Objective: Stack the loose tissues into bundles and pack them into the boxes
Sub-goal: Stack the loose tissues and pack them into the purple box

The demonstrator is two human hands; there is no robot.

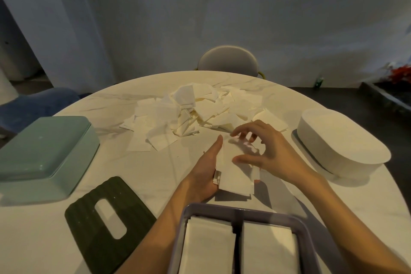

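A heap of loose white tissues (191,113) lies across the middle of the round marble table (155,173). In front of it my left hand (204,171) lies palm up and holds a tissue bundle (235,176), thumb along its left edge and fingertips showing at its right edge. My right hand (271,151) is over the bundle's far end with fingers spread and bent; fingertips and thumb touch the top tissue. A purple-rimmed box (240,210) at the near edge holds two neat tissue stacks side by side, the left stack (209,247) and the right stack (269,249).
A mint-green box (44,151) sits at the left. A dark green lid with a slot (106,218) lies in front of it. A white oval box (340,140) stands at the right. A grey chair (226,60) is behind the table, a blue chair (37,104) at the far left.
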